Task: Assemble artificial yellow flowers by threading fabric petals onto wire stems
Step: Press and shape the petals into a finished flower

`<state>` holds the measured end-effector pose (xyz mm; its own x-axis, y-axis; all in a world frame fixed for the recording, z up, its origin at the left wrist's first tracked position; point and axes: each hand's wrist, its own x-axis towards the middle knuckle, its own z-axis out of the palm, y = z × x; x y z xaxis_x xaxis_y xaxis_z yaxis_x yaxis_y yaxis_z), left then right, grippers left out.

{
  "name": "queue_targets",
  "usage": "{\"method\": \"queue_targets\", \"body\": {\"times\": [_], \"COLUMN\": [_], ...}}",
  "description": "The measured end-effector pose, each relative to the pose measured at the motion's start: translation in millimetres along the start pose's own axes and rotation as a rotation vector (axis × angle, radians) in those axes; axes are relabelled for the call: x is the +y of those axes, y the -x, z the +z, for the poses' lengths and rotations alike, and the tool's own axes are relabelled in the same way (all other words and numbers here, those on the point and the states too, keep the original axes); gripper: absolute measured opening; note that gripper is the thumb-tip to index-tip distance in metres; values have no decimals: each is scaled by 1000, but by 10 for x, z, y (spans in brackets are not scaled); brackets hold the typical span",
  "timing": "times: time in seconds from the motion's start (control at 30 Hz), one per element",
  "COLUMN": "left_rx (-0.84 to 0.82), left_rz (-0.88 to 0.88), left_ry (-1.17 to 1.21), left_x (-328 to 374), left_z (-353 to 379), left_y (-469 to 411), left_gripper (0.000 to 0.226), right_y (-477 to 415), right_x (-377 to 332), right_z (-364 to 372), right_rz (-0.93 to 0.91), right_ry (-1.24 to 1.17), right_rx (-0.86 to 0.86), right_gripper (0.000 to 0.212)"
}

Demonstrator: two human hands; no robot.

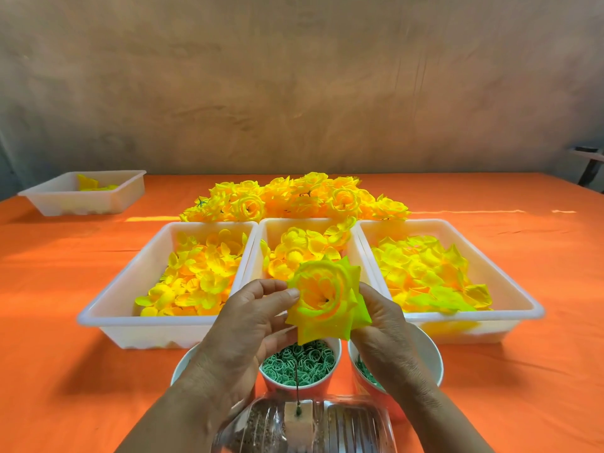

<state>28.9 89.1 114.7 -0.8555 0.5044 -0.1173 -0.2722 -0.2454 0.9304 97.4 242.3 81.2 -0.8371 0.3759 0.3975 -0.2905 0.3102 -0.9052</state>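
Mid-frame, my left hand (248, 325) pinches the yellow flower (327, 299) at its left edge and my right hand (382, 325) grips its right side. It hangs above the cup of green rings (299, 361)

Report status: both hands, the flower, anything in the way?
Left hand pinches flower rim; right hand grips its other side. Flower held above cup of green rings. Wire stem upright below, nothing between.

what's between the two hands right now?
Head view: only the yellow flower, its left edge pinched by the left hand, its right side held by the right hand.
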Motion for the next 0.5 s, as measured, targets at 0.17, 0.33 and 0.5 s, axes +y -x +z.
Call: {"method": "queue_targets", "body": {"times": [0.17,0.33,0.5], "left_rx": [23,42,70], "left_rz": [-39,-14,-11], "left_ry": [66,58,66], "left_x": [17,59,89], "left_z": [-64,-104,-148], "left_y": [-115,-254,-458], "left_gripper": [29,30,21], "right_y": [-117,-312,-559], "right_x": [15,10,37], "right_z": [35,14,-4], "right_rz": [17,48,67], "right_ry": [32,202,334], "right_rx": [4,15,-101], "right_gripper": [27,27,38]}}
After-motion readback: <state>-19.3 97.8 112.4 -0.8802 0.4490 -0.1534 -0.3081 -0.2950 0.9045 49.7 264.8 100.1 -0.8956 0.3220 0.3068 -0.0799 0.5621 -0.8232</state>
